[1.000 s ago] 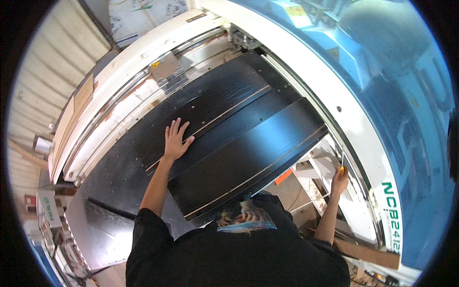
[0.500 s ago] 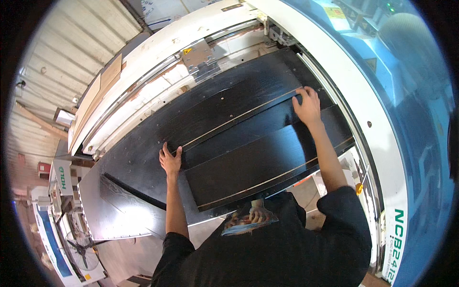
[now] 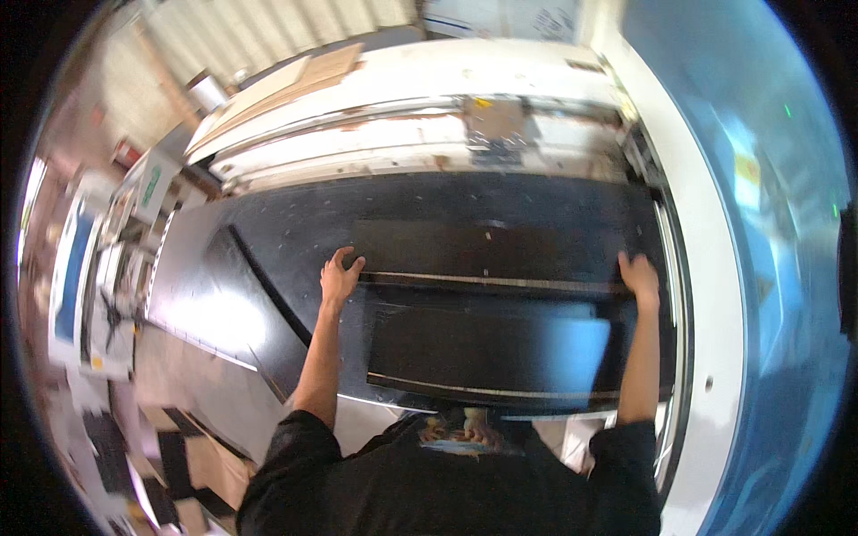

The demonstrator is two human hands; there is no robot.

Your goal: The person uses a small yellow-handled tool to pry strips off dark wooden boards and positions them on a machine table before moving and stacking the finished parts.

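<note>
A long black panel (image 3: 429,246) lies on a wide black worktable (image 3: 277,210), its pale unfinished edge toward me. My left hand (image 3: 339,277) grips the left end, thumb and fingers bent around the corner. At the opposite end my right hand (image 3: 639,276) has hold of the same panel, its fingers curled over and partly blurred. Closer to my body lies a second black panel (image 3: 456,344), also with a pale front edge and a bright reflection at its right. A dark gap separates the two panels.
A white machine beam with a metal carriage (image 3: 497,121) runs behind the table. On the right stands a white and blue machine housing (image 3: 706,268). Thin brown boards (image 3: 277,89) rest at the back left. A fan (image 3: 113,317) and stacked dark pieces (image 3: 174,464) are at the left.
The view has turned, so the table and panels now lie nearly level across it. Both hands remain at the far panel's ends; whether the panel slid is unclear.
</note>
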